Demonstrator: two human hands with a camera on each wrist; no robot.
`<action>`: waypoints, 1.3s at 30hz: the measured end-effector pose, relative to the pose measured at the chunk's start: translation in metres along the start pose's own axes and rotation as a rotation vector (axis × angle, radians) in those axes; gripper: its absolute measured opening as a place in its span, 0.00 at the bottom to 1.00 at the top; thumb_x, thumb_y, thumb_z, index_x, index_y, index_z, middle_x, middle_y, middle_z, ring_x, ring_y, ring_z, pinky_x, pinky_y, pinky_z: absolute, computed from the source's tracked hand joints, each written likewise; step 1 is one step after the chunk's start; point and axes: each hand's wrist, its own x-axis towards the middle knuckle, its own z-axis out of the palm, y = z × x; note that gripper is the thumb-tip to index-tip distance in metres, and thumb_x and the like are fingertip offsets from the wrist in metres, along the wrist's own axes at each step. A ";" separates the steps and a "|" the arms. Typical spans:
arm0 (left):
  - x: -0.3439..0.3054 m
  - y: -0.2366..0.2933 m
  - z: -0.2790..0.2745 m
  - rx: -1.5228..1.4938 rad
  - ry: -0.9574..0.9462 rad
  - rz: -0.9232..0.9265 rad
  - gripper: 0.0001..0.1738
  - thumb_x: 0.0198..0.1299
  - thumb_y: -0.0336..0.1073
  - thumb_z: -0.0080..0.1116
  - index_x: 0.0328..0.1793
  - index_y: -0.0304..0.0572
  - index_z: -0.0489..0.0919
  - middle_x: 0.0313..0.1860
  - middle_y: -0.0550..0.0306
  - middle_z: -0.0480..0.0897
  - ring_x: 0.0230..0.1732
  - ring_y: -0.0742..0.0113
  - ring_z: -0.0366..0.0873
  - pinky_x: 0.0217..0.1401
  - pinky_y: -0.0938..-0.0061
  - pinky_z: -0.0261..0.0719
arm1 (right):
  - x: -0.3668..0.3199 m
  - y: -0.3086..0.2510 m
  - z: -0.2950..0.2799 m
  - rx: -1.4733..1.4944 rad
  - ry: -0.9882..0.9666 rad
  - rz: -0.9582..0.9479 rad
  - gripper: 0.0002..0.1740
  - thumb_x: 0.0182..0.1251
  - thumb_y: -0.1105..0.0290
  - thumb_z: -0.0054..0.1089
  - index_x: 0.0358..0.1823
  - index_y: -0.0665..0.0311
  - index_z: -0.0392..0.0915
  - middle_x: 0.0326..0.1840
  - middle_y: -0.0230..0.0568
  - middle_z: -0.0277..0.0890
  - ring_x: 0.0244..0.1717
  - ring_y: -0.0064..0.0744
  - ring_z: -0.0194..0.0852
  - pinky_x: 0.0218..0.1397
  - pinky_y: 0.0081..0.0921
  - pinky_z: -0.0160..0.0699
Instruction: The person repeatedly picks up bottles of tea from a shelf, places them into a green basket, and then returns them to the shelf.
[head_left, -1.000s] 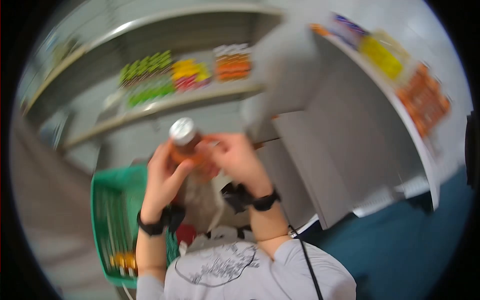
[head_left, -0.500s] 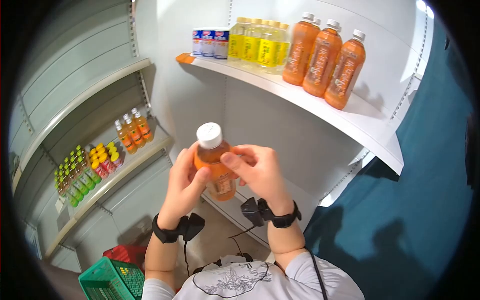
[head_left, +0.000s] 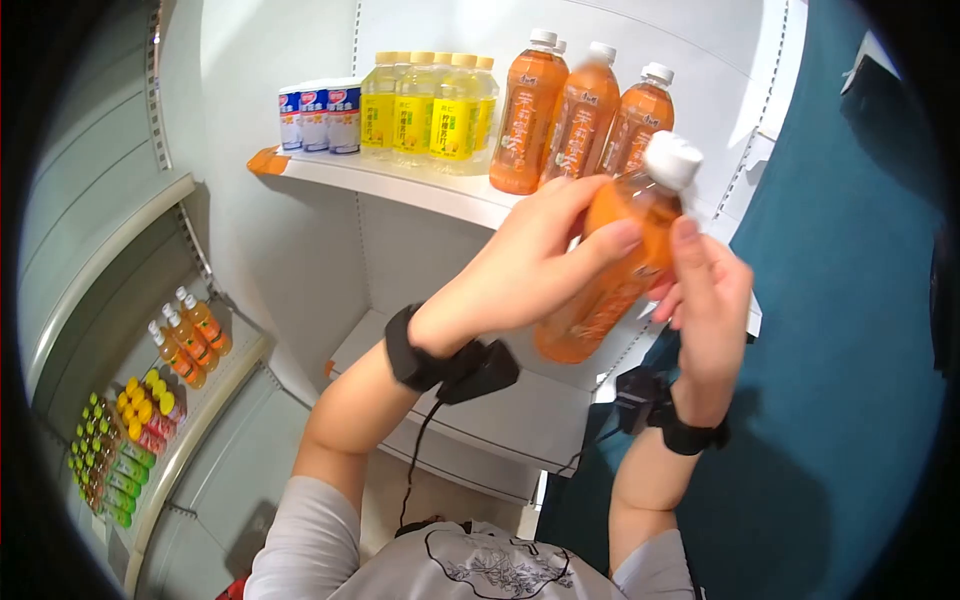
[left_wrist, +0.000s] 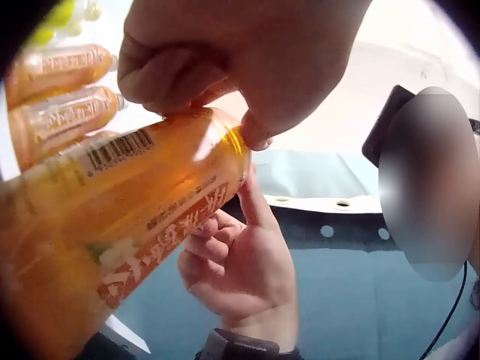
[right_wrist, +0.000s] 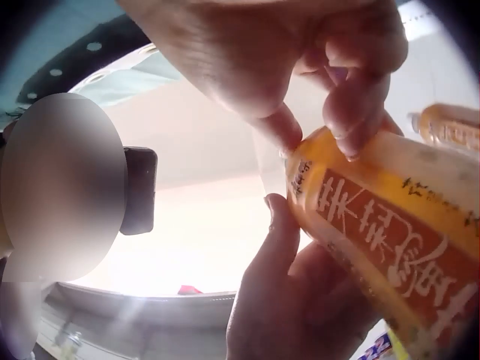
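A large orange drink bottle (head_left: 600, 310) with a white cap (head_left: 673, 160) is held tilted in front of the shelf, its cap end up and to the right. My left hand (head_left: 545, 260) grips its upper part, with the thumb lying across the front. On the other side, my right hand (head_left: 715, 310) holds the bottle with thumb and fingers near the shoulder. The left wrist view shows the bottle's barcode and label (left_wrist: 169, 240) close up. In the right wrist view, large white characters run along the brown label (right_wrist: 390, 247).
Matching orange bottles (head_left: 527, 120) stand on the white upper shelf (head_left: 420, 187), beside yellow-labelled bottles (head_left: 412, 115) and blue-and-white cans (head_left: 313, 118). A lower shelf (head_left: 200, 415) at left carries several small drinks (head_left: 150, 410). A teal curtain (head_left: 800, 400) hangs at right.
The view has swung from the left-hand shelves to the upper shelf. Both hands have raised the bottle up and to the right, tilting it, in front of the matching bottles. The green basket has left view.
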 end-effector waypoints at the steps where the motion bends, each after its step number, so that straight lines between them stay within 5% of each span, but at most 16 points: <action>1: 0.015 0.002 0.001 -0.019 -0.004 0.011 0.25 0.55 0.49 0.51 0.44 0.31 0.71 0.27 0.50 0.70 0.31 0.62 0.68 0.35 0.72 0.66 | 0.006 -0.006 -0.004 -0.027 0.051 -0.021 0.25 0.57 0.49 0.54 0.24 0.69 0.74 0.14 0.30 0.66 0.14 0.12 0.59 0.15 0.10 0.55; 3: 0.042 0.005 0.004 -0.017 -0.210 -0.036 0.23 0.59 0.46 0.49 0.51 0.33 0.70 0.33 0.59 0.73 0.33 0.79 0.67 0.35 0.82 0.68 | 0.017 -0.014 -0.012 -0.087 0.152 -0.058 0.27 0.57 0.46 0.51 0.19 0.67 0.72 0.12 0.30 0.64 0.12 0.12 0.56 0.14 0.10 0.52; 6: 0.072 -0.002 0.020 -0.023 -0.212 0.035 0.23 0.60 0.49 0.46 0.46 0.34 0.72 0.29 0.60 0.73 0.31 0.80 0.67 0.31 0.83 0.66 | 0.037 -0.022 -0.028 -0.204 0.250 -0.090 0.29 0.56 0.44 0.51 0.16 0.66 0.71 0.11 0.31 0.63 0.11 0.13 0.56 0.14 0.10 0.51; 11: 0.105 -0.025 0.050 -0.220 -0.209 0.044 0.30 0.60 0.55 0.42 0.49 0.30 0.71 0.37 0.51 0.76 0.40 0.70 0.71 0.44 0.76 0.69 | 0.068 -0.022 -0.050 -0.328 0.341 -0.093 0.30 0.53 0.43 0.53 0.11 0.64 0.69 0.08 0.30 0.61 0.10 0.15 0.55 0.15 0.12 0.53; 16: 0.118 -0.041 0.067 -0.139 -0.181 0.009 0.32 0.60 0.57 0.38 0.50 0.30 0.70 0.40 0.47 0.76 0.43 0.65 0.72 0.46 0.73 0.69 | 0.091 -0.014 -0.064 -0.405 0.332 -0.088 0.31 0.53 0.43 0.51 0.10 0.66 0.69 0.08 0.31 0.61 0.10 0.16 0.57 0.15 0.13 0.55; 19: 0.128 -0.051 0.076 -0.109 -0.087 0.037 0.29 0.59 0.54 0.41 0.44 0.28 0.72 0.38 0.38 0.77 0.42 0.51 0.75 0.44 0.66 0.71 | 0.108 -0.001 -0.071 -0.426 0.349 -0.055 0.32 0.52 0.41 0.51 0.10 0.66 0.70 0.07 0.32 0.62 0.11 0.18 0.60 0.15 0.15 0.57; 23: 0.136 -0.060 0.079 -0.052 -0.110 -0.012 0.28 0.59 0.53 0.41 0.45 0.29 0.72 0.37 0.39 0.77 0.42 0.51 0.75 0.44 0.66 0.71 | 0.124 0.017 -0.079 -0.398 0.310 -0.063 0.32 0.52 0.41 0.51 0.11 0.65 0.70 0.08 0.32 0.62 0.10 0.18 0.59 0.15 0.15 0.57; 25: 0.135 -0.064 0.080 -0.055 -0.169 -0.041 0.30 0.60 0.56 0.39 0.51 0.34 0.70 0.41 0.46 0.76 0.44 0.63 0.72 0.47 0.72 0.68 | 0.126 0.026 -0.078 -0.357 0.321 -0.061 0.32 0.53 0.40 0.50 0.11 0.65 0.70 0.09 0.32 0.62 0.10 0.18 0.59 0.14 0.15 0.55; 29: 0.134 -0.063 0.084 -0.053 -0.175 -0.066 0.28 0.60 0.54 0.42 0.52 0.35 0.70 0.39 0.45 0.76 0.42 0.62 0.73 0.45 0.71 0.70 | 0.124 0.034 -0.079 -0.315 0.318 -0.047 0.32 0.53 0.39 0.49 0.15 0.66 0.71 0.10 0.31 0.63 0.10 0.18 0.59 0.13 0.15 0.54; 34: 0.119 -0.067 0.096 0.418 0.106 0.016 0.29 0.56 0.51 0.48 0.53 0.32 0.68 0.31 0.44 0.75 0.35 0.54 0.74 0.37 0.66 0.72 | 0.114 0.045 -0.076 -0.320 0.257 0.042 0.33 0.55 0.39 0.47 0.24 0.69 0.73 0.12 0.32 0.63 0.10 0.17 0.58 0.13 0.15 0.55; 39: 0.096 -0.068 0.096 0.509 0.053 0.002 0.30 0.50 0.46 0.57 0.54 0.31 0.66 0.32 0.42 0.75 0.35 0.51 0.75 0.36 0.64 0.73 | 0.111 0.058 -0.073 -0.394 0.162 0.091 0.32 0.55 0.42 0.50 0.29 0.71 0.75 0.11 0.31 0.63 0.09 0.16 0.57 0.13 0.14 0.54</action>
